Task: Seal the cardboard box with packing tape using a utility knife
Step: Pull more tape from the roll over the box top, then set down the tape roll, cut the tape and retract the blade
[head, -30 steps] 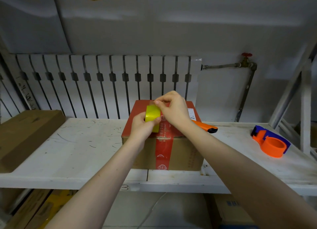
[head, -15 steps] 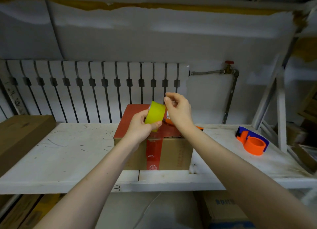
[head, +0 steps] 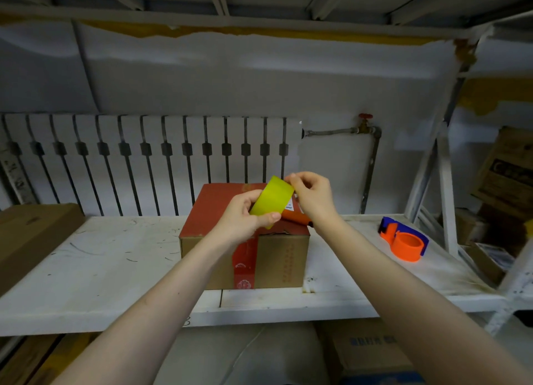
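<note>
A cardboard box (head: 277,263) with a red top and a red tape strip down its front stands on the white shelf (head: 109,272). Above the box my left hand (head: 242,220) grips a yellow-green roll of packing tape (head: 272,201), tilted. My right hand (head: 313,196) pinches at the roll's upper right edge with thumb and fingertips. An orange utility knife (head: 297,219) lies on the box top behind the roll, mostly hidden by my hands.
An orange and blue tape dispenser (head: 405,239) lies on the shelf to the right. A large brown carton (head: 31,237) sits at the left end. A white radiator (head: 150,160) and a pipe stand behind. More cartons are stacked at the right and under the shelf.
Both hands have lifted the tape roll a little and tilted it. My right fingers moved to the roll's upper edge. The camera view has tipped upward.
</note>
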Demonstrator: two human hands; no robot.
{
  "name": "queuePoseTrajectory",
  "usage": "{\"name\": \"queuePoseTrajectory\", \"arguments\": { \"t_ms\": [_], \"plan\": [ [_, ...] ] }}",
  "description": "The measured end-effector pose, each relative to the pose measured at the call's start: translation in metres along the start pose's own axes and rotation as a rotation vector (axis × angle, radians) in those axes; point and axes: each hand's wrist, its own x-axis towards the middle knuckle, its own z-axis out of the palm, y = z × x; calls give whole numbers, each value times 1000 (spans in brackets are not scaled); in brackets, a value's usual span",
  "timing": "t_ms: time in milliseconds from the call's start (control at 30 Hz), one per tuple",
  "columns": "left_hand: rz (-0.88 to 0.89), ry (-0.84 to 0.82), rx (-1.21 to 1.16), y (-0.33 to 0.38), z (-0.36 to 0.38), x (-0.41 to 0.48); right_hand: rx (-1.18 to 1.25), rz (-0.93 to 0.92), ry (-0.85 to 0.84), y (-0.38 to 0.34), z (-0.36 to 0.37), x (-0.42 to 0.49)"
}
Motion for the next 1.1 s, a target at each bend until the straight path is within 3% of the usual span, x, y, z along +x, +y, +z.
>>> {"name": "queuePoseTrajectory", "arguments": {
  "t_ms": [133,233,300,367,533,633,733,833,1000,1100],
  "plan": [
    [-29,101,-106,2,10,1,97,94,95,6,-14,-9],
    [-72,176,-108,3,20,3,242,200,-88,4,-19,-21],
    [-73,171,-77,0,28,3,198,187,-216,7,-18,-29],
    [-71,161,-43,-1,35,2,184,142,-208,12,-18,-34],
    [-3,208,73,-8,43,9,302,96,-45,15,-37,-28],
    [-80,234,104,-17,44,15,454,219,185,30,-61,-15],
    [-118,233,228,-28,49,16,429,322,389,58,-82,-12],
    [-90,228,351,-33,51,22,279,274,436,96,-95,-15],
    [-9,239,641,-43,52,44,-425,305,220,178,-106,-17],
    [-16,195,772,-53,58,55,-655,351,113,214,-111,-14]
  ]
}}
